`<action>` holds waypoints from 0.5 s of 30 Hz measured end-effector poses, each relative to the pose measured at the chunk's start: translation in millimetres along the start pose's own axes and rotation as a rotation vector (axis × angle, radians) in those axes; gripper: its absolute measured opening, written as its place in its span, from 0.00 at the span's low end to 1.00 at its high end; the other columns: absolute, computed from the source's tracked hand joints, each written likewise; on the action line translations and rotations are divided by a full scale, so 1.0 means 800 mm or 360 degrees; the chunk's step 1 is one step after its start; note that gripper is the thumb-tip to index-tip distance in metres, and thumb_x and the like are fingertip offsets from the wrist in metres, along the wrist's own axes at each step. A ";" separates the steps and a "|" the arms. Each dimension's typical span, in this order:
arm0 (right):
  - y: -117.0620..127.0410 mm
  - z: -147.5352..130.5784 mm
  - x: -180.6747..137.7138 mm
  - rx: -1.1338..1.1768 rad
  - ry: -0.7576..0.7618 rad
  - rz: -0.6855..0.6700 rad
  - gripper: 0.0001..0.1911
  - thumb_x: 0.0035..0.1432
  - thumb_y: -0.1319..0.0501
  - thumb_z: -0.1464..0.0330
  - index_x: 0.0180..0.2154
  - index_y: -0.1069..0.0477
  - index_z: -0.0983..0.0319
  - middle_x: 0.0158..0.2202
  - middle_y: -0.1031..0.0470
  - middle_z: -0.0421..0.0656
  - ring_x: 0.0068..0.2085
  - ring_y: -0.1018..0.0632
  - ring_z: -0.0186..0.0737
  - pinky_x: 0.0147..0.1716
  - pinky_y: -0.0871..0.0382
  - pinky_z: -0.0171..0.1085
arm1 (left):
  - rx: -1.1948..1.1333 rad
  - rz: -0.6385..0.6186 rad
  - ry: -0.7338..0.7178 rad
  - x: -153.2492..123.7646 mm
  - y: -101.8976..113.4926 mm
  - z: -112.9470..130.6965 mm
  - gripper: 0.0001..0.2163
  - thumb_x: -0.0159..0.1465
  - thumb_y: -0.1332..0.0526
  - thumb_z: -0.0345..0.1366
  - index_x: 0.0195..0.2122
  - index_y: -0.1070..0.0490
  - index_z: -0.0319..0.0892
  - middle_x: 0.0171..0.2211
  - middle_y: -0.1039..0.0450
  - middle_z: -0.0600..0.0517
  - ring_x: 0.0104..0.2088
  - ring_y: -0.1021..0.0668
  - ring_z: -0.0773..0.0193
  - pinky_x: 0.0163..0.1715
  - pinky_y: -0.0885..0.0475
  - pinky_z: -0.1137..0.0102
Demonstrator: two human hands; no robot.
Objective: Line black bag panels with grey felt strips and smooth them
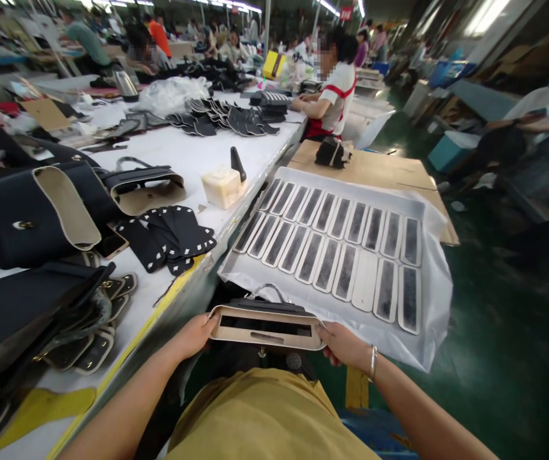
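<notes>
We hold the bag panel [265,326] level over our lap: left hand [193,337] closed on its left end, right hand [344,347] apparently gripping the right end, both forearms angled inward.

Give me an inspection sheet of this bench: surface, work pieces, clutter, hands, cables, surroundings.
Surface: white table on the left, yellow edge strip.
Job's things: beige-rimmed bag panel held at both ends; flat strips laid in rows on a white sheet.
Clutter: black bags, studded black pieces, cream block.
Hands: left hand and right hand, each in a closed grip on the panel.
Cables: nothing seen.
Surroundings: a seated co-worker, green floor.
</notes>
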State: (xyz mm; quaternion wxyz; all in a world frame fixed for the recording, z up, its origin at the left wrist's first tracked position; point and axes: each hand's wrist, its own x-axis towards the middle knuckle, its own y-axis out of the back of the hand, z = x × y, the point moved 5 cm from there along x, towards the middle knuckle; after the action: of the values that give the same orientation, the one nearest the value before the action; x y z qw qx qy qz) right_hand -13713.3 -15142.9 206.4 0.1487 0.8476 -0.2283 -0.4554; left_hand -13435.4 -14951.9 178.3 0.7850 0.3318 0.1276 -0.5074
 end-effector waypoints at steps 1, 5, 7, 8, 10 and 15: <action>0.001 -0.001 0.001 0.0007 -0.0002 -0.0013 0.16 0.67 0.56 0.66 0.27 0.40 0.62 0.14 0.37 0.34 0.12 0.34 0.27 0.11 0.44 0.25 | 0.0051 0.0018 -0.0010 -0.001 0.003 0.006 0.16 0.58 0.43 0.48 0.24 0.31 0.40 0.22 0.30 0.48 0.30 0.25 0.54 0.30 0.31 0.67; 0.004 -0.005 0.002 0.0019 -0.0005 -0.0068 0.17 0.66 0.57 0.67 0.26 0.40 0.62 0.13 0.37 0.35 0.11 0.35 0.28 0.10 0.43 0.26 | 0.0084 0.0104 0.0035 -0.006 0.012 0.022 0.10 0.52 0.37 0.39 0.18 0.34 0.42 0.17 0.33 0.49 0.35 0.25 0.50 0.38 0.32 0.65; 0.004 -0.006 0.003 0.0011 0.0009 -0.0109 0.18 0.66 0.58 0.67 0.25 0.40 0.62 0.13 0.37 0.35 0.11 0.35 0.28 0.10 0.43 0.27 | 0.0069 0.0135 0.0065 -0.008 0.015 0.026 0.09 0.51 0.37 0.37 0.17 0.34 0.42 0.17 0.33 0.49 0.36 0.25 0.49 0.39 0.33 0.64; 0.004 -0.008 0.005 0.0005 0.0017 -0.0130 0.18 0.66 0.58 0.67 0.24 0.40 0.62 0.13 0.38 0.35 0.11 0.35 0.28 0.11 0.42 0.27 | 0.0059 0.0147 0.0081 -0.007 0.016 0.027 0.09 0.52 0.38 0.36 0.17 0.34 0.42 0.17 0.33 0.49 0.36 0.24 0.49 0.40 0.33 0.64; 0.006 -0.011 0.009 -0.0012 0.0027 -0.0161 0.18 0.65 0.58 0.67 0.24 0.40 0.62 0.12 0.37 0.36 0.11 0.34 0.29 0.11 0.41 0.28 | 0.0043 0.0160 0.0102 -0.007 0.018 0.029 0.10 0.52 0.39 0.37 0.16 0.34 0.42 0.16 0.34 0.49 0.35 0.24 0.50 0.39 0.32 0.65; 0.017 -0.013 -0.004 0.0044 0.0034 -0.0090 0.09 0.60 0.46 0.67 0.28 0.35 0.63 0.13 0.37 0.35 0.12 0.34 0.29 0.11 0.42 0.27 | 0.0168 0.0106 0.0103 -0.017 0.008 0.039 0.10 0.53 0.39 0.40 0.18 0.33 0.42 0.15 0.35 0.52 0.28 0.25 0.54 0.31 0.31 0.66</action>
State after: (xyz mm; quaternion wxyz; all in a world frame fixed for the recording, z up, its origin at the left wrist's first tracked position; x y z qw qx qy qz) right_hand -13709.5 -15152.4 220.1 0.1264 0.8606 -0.2089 -0.4470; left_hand -13440.4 -14960.6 211.4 0.7783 0.3930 0.1149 -0.4761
